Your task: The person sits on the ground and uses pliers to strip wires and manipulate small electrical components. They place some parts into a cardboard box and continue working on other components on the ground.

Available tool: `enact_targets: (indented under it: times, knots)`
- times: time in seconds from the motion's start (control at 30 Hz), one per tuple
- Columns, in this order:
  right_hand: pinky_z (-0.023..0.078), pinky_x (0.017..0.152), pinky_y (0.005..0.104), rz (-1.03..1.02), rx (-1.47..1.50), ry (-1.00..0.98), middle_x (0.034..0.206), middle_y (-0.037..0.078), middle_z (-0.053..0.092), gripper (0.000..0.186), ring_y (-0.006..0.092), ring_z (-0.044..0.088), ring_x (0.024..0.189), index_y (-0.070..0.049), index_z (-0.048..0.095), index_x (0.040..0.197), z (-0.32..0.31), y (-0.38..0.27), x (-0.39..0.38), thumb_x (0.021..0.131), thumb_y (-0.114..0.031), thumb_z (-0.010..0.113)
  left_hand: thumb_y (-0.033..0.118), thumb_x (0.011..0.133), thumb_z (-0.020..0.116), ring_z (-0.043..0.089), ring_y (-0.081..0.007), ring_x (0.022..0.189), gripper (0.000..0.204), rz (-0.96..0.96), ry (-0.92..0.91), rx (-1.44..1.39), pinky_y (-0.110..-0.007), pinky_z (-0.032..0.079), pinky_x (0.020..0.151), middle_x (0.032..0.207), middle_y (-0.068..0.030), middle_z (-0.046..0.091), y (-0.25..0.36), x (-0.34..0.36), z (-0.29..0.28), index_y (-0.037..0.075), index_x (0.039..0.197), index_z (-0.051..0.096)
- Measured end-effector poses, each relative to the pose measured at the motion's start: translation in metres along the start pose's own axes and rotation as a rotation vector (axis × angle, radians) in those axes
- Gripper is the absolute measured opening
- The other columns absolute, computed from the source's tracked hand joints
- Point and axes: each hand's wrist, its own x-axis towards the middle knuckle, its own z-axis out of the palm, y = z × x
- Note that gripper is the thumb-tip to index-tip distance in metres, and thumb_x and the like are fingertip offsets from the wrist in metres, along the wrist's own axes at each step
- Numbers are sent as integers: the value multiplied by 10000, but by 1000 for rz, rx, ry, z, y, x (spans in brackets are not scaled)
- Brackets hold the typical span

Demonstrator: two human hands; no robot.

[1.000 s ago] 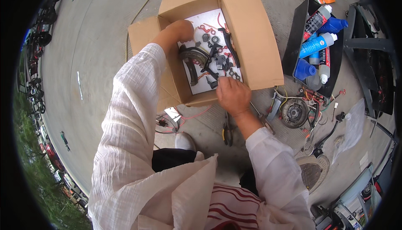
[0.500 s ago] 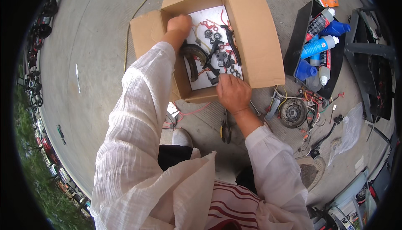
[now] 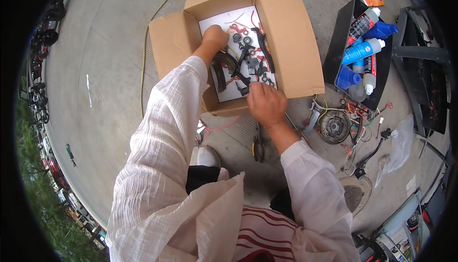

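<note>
Flanking curved dark parts in cardboard box: both hands curled, hold unclear.

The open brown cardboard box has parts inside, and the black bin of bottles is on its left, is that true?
Not left: the head view shows the black bin to the right of the brown cardboard box, which does hold parts.

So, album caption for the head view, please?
Left hand over black and red parts in an open brown cardboard box, right hand at its near edge.

Bottles in a black tray
</note>
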Motion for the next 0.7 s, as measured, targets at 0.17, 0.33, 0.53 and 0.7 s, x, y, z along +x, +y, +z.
enact_targets:
  times: [0.17,0.33,0.53,0.7]
  knots:
    - [463,521,339,-8,-2,-3,644,11,526,153,190,586,600,-146,476,724,-1,2,0,777,-204,607,276,856,552,634,-379,1002,415,24,-36,-164,-399,502,866,1057,-286,641,-4,12,-50,-90,1036,630]
    - [456,511,333,-6,-15,4,636,6,515,151,184,576,587,-147,474,721,0,7,-1,775,-200,605,179,962,414,625,-215,837,274,144,-236,-862,-341,529,771,931,-133,639,16,5,-76,-26,1046,575]
    - [458,516,337,-14,-10,-7,648,9,525,130,191,574,587,-145,497,741,-2,3,1,773,-192,614,145,931,502,620,-159,761,178,267,-185,-646,-315,530,735,839,-59,660,35,9,-50,89,1068,602]
    - [472,534,354,12,7,-42,678,24,549,100,216,586,604,-137,544,797,-3,7,-1,772,-173,634,120,822,604,669,-239,856,362,566,5,116,-360,522,762,943,-89,708,75,5,-23,217,1171,625]
